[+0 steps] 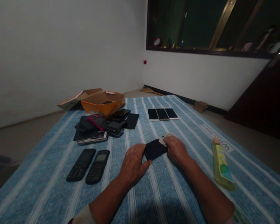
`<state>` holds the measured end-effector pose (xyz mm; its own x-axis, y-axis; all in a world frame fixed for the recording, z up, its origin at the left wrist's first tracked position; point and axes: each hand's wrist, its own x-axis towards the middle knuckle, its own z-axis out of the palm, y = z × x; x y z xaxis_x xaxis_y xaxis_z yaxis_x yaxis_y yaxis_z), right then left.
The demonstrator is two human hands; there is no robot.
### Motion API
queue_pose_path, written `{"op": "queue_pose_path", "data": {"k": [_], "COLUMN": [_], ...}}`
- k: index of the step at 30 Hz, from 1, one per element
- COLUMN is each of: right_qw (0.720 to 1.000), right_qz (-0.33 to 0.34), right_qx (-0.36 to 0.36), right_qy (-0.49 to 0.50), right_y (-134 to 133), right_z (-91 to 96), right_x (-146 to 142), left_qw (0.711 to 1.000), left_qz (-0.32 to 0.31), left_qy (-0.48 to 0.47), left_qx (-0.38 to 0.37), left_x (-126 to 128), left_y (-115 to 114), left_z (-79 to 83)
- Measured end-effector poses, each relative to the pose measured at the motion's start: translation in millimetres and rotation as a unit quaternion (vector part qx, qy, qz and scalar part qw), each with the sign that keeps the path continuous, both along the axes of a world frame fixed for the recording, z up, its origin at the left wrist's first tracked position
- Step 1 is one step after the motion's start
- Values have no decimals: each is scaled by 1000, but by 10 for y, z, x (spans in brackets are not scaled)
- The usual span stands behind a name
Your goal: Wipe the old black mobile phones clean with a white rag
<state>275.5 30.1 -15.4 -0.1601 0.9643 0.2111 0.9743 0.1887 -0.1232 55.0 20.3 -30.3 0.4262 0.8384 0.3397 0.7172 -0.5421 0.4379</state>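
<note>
Between my hands is a dark smartphone (155, 150), its screen facing up, low over the striped cloth. My left hand (134, 161) grips its left end, thumb along the near edge and fingers at the far side. At the phone's right end, my right hand (176, 149) is closed on a crumpled white cloth or tissue (169, 136) that touches the screen's corner. To the left of my left hand lie two keypad phones, one black (81, 165) and one with a small grey screen (98, 167). Three smartphones (162, 114) rest side by side beyond my hands.
A heap of phones (95, 126) lies at the far left, before an open orange box (104, 104). On the right a bottle of yellow-green liquid (222, 168) lies on its side. Blue-and-white striped cloth (121, 199) covers the surface. Walls and a window stand behind.
</note>
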Motion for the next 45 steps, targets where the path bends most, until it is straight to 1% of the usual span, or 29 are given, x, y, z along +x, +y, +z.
{"op": "queue_pose_path", "data": {"k": [4, 11, 17, 24, 29, 30, 31, 32, 33, 34, 35, 36, 37, 38, 39, 43, 44, 45], "right_qw": [1000, 1000, 999, 993, 977, 961, 932, 888, 835, 783, 745, 730, 725, 714, 698, 614, 598, 590], "right_qz": [3, 15, 23, 20, -1, -15, -33, -52, -70, -82, -90, -90, -88, -86, -80, -37, -27, -21], "right_qx": [3, 6, 9, 24, 40, 46, 51, 55, 57, 57, 56, 54, 52, 48, 40, -17, -28, -36], "right_qy": [11, 25, 35, 118, 211, 272, 358, 453, 542, 614, 659, 676, 681, 694, 710, 788, 800, 806], "right_y": [-12, 64, 34, 115, 101, 93, 87, 84, 84, 85, 87, 88, 87, 83, 76, 40, 34, 29], "right_z": [-12, -15, -5, -56, 3, 18, 31, 41, 49, 55, 61, 69, 80, 94, 111, 176, 180, 178], "right_x": [11, 26, 45, 17, 136, 176, 215, 249, 276, 294, 302, 301, 293, 280, 265, 210, 199, 187], "left_qw": [1000, 1000, 1000, 1000, 999, 999, 999, 999, 999, 999, 999, 1000, 1000, 1000, 1000, 1000, 1000, 1000], "left_qz": [0, 7, 8, 1, 6, 5, 5, 4, 4, 4, 3, 2, 0, -1, -3, -1, -1, 0], "left_qy": [0, 7, 14, 14, 18, 19, 19, 19, 19, 19, 18, 17, 15, 12, 8, 6, 8, 8], "left_qx": [10, 20, 21, 24, 28, 29, 29, 28, 28, 27, 26, 26, 26, 27, 27, 19, 17, 17], "left_x": [4, 12, 0, 5, -12, -15, -17, -19, -20, -21, -21, -21, -21, -20, -18, -7, -5, -4], "left_y": [-3, -7, 1, 11, 17, 19, 21, 22, 23, 23, 22, 20, 17, 13, 9, -2, -4, -4], "left_z": [-4, 11, -26, 1, -31, -41, -50, -56, -59, -60, -57, -53, -46, -38, -30, -6, -5, -6]}}
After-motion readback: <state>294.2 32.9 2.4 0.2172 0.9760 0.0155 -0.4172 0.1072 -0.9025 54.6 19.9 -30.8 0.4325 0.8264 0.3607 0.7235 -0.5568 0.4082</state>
